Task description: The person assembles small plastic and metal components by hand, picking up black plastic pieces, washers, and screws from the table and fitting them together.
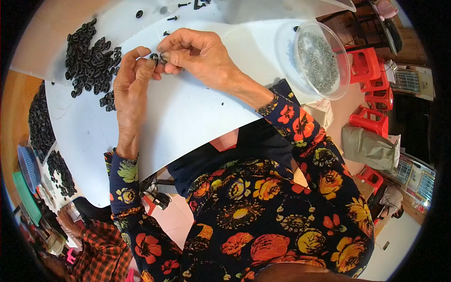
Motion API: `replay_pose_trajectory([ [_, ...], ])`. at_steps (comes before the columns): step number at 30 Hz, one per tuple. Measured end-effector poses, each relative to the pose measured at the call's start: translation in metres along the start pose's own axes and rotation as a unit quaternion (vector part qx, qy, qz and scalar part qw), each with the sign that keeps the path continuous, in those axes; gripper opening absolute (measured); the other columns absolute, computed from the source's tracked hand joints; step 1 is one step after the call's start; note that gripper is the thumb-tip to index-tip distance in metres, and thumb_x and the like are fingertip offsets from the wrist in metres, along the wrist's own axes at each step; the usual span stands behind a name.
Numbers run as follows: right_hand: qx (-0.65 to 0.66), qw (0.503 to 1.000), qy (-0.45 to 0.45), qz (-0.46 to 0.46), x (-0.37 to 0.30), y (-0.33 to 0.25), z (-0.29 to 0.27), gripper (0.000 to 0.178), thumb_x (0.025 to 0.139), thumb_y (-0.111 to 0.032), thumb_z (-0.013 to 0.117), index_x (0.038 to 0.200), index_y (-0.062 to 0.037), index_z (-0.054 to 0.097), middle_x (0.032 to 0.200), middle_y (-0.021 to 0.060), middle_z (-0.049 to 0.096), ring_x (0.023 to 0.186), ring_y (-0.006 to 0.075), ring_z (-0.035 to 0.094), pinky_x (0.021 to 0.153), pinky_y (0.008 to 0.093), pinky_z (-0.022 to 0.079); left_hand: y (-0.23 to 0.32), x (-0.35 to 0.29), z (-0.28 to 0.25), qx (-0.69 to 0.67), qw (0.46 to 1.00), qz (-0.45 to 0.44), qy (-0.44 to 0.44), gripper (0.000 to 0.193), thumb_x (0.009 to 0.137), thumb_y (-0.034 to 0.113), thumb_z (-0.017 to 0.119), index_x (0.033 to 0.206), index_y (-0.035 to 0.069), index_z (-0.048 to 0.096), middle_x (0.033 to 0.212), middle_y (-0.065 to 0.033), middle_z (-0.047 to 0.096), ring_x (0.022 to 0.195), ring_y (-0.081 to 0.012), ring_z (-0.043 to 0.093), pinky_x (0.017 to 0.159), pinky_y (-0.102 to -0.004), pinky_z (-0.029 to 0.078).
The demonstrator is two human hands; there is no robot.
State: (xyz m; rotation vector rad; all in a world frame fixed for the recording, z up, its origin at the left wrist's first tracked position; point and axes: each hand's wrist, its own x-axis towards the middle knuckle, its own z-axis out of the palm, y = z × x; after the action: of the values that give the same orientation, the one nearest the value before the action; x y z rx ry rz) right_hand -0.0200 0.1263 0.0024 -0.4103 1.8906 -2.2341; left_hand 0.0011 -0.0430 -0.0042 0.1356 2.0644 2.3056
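Observation:
Both hands meet over the white table (pixel 188 127), their fingertips nearly touching. My left hand (pixel 133 79) is closed in a pinch on a small black plastic piece (pixel 154 58). Close against it, my right hand (pixel 203 57) pinches something small and dark between thumb and fingers, mostly hidden by them. A heap of small black oval plastic pieces with holes (pixel 89 58) lies just left of my left hand. To the right of my right hand stands a clear round tub (pixel 345 75) holding many tiny silvery metal parts (pixel 319 63).
Loose black stem-like pieces (pixel 173 18) and a round black piece (pixel 139 14) lie at the far side. More black parts (pixel 41 122) are heaped at left, near a blue basket (pixel 29 167). A person in a checked shirt (pixel 103 249) sits lower left. Red stools (pixel 365 65) stand at right.

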Motion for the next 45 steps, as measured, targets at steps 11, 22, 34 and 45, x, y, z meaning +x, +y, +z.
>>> replay_pose_trajectory([
  [11, -0.032, 0.999, -0.015, 0.011, -0.001, 0.0, -0.002, 0.013, 0.082, -0.002, 0.059, 0.094, 0.0003, 0.06, 0.078, 0.0042, 0.062, 0.066, 0.0093, 0.062, 0.06, 0.0211, 0.05, -0.001, 0.0, 0.0, 0.006, 1.0, 0.013, 0.001, 0.024, 0.093, 0.012, 0.051, 0.112, -0.003, 0.055, 0.088, -0.0025, 0.057, 0.08, -0.0099, 0.051, 0.075, -0.0232, 0.042],
  [22, -0.078, 0.997, -0.011, -0.012, 0.0, -0.001, 0.001, 0.011, 0.079, -0.003, 0.059, 0.09, -0.0006, 0.06, 0.071, 0.004, 0.063, 0.061, 0.0075, 0.058, 0.054, 0.0225, 0.047, 0.002, 0.002, -0.002, 0.046, 0.999, -0.006, -0.002, 0.023, 0.094, 0.014, 0.049, 0.108, -0.004, 0.056, 0.086, -0.0042, 0.059, 0.079, -0.0106, 0.053, 0.075, -0.0235, 0.043],
  [34, -0.082, 0.995, -0.009, -0.048, 0.001, 0.011, 0.0, 0.015, 0.078, -0.004, 0.06, 0.093, -0.0017, 0.061, 0.074, 0.0035, 0.066, 0.06, 0.0043, 0.053, 0.055, 0.0209, 0.044, -0.002, 0.004, -0.006, 0.009, 1.0, -0.002, -0.026, 0.021, 0.093, 0.012, 0.05, 0.105, -0.003, 0.057, 0.085, -0.0035, 0.059, 0.079, -0.0104, 0.055, 0.074, -0.0246, 0.044],
  [45, -0.093, 0.995, -0.014, -0.042, 0.0, 0.003, 0.0, 0.014, 0.079, -0.001, 0.058, 0.093, -0.0004, 0.058, 0.072, 0.0043, 0.067, 0.063, 0.0047, 0.058, 0.057, 0.0205, 0.046, 0.007, 0.001, -0.002, 0.116, 0.992, 0.022, -0.038, 0.023, 0.093, 0.011, 0.051, 0.11, -0.003, 0.057, 0.087, -0.0041, 0.062, 0.081, -0.0108, 0.058, 0.076, -0.0239, 0.045],
])
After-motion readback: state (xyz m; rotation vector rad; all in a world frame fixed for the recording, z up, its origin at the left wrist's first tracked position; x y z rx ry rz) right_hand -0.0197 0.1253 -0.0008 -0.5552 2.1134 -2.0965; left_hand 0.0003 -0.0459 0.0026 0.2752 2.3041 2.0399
